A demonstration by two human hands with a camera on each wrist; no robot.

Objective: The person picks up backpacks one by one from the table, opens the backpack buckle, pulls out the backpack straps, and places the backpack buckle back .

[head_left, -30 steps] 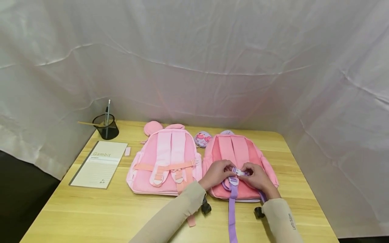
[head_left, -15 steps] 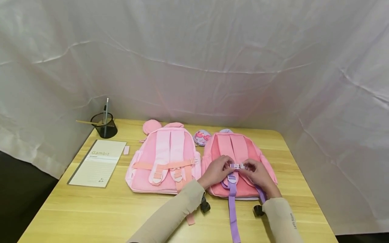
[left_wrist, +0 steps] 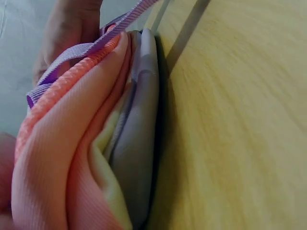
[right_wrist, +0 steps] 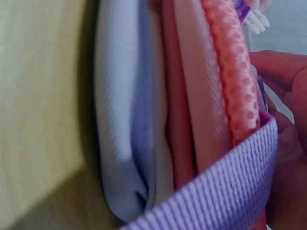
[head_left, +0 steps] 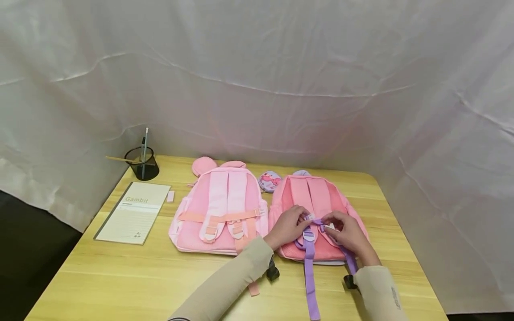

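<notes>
A coral-pink backpack (head_left: pixel 295 191) lies strap side up on the right of the table. Over it, my left hand (head_left: pixel 288 226) pinches a white plastic buckle (head_left: pixel 310 217) with purple webbing. White prongs (right_wrist: pixel 257 21) of a buckle half show at the top of the right wrist view. My right hand (head_left: pixel 348 232) pinches a white plastic piece (head_left: pixel 330 226) a little to the right; whether it is the buckle's other half or a strap adjuster, I cannot tell. Purple webbing (head_left: pixel 317 221) spans between the hands. Below them, a purple strap (head_left: pixel 310 276) hangs toward the front edge.
Beside it on the left lies a light pink backpack (head_left: pixel 196 232) with an orange strap fastened across. A notebook (head_left: pixel 134 214), a small eraser-like block (head_left: pixel 170 196) and a black mesh pen cup (head_left: pixel 146 169) sit farther left. Grey curtains (head_left: pixel 257 89) enclose the table.
Both hands were together at the white buckle. Now the right hand has shifted right and the white pieces at the fingertips stand apart, with purple webbing showing between.
</notes>
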